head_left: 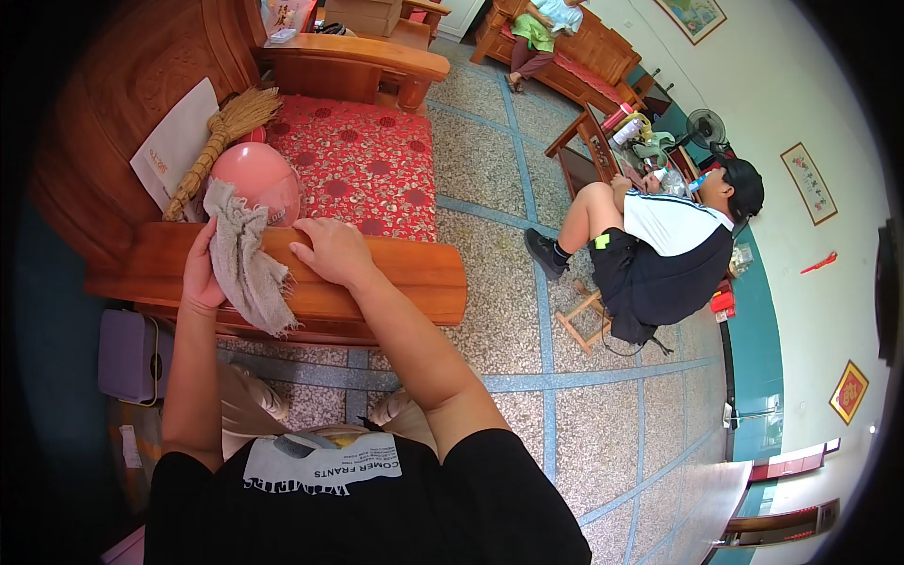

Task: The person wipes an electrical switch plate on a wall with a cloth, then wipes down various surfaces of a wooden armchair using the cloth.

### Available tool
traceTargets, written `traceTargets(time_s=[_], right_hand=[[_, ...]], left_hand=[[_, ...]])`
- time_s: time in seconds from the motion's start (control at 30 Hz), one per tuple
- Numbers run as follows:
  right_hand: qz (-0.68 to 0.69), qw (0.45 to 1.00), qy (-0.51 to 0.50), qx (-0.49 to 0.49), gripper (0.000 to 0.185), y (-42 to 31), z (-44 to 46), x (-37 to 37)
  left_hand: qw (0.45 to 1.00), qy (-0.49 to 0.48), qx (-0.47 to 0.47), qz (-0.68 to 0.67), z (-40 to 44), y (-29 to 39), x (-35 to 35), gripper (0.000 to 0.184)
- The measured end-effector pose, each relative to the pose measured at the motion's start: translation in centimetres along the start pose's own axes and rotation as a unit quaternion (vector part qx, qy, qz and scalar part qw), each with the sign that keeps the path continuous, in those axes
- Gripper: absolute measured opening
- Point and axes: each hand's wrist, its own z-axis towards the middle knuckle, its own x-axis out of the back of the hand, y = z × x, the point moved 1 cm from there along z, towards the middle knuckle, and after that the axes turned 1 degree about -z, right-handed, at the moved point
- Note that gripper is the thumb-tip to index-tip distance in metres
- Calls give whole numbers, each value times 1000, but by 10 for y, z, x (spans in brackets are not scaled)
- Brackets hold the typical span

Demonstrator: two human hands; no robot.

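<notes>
My left hand (201,267) grips a frayed grey cloth (243,259), which drapes over the wooden armrest (400,273) of a large carved chair. Part of that hand's fingers is hidden behind the cloth. Just to the right, my right hand (331,250) lies on the same armrest, fingers stretched out and holding nothing. Behind the cloth a smooth pink round object (256,177) with some lettering sits on the red patterned seat cushion (363,165); its kind is unclear. A straw hand broom (221,141) leans beside it at the chair's back.
A white flat bag or board (174,146) stands against the backrest. Below the armrest is a grey-purple box (130,356). A person in a black cap (650,240) sits on a low wooden stool (582,320) to the right. Another person (537,38) sits on the far bench (584,80).
</notes>
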Motion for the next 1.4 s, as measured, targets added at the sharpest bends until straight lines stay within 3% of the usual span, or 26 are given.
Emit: traceTargets(time_s=[0.77, 0.83, 0.97, 1.07, 1.17, 1.23, 1.4], right_hand=[[15, 1000, 17, -5, 24, 3, 1, -3], [94, 991, 97, 16, 23, 7, 2, -4], [157, 970, 174, 60, 25, -1, 5, 15], [165, 968, 169, 86, 28, -27, 0, 29], [234, 964, 101, 71, 31, -41, -7, 32], [291, 954, 78, -5, 33, -43, -10, 21], [479, 871, 96, -49, 46, -45, -23, 6]], left_hand=[[1000, -16, 7, 2, 5, 1, 7, 37], [1000, 13, -9, 1, 4, -1, 6, 37], [999, -32, 15, 10, 8, 1, 8, 37], [999, -39, -6, 37, 7, -1, 11, 37], [997, -33, -12, 64, 6, -7, 6, 37], [992, -23, -47, 114, -3, -17, -23, 36], [982, -19, -70, 174, -16, -36, -42, 34]])
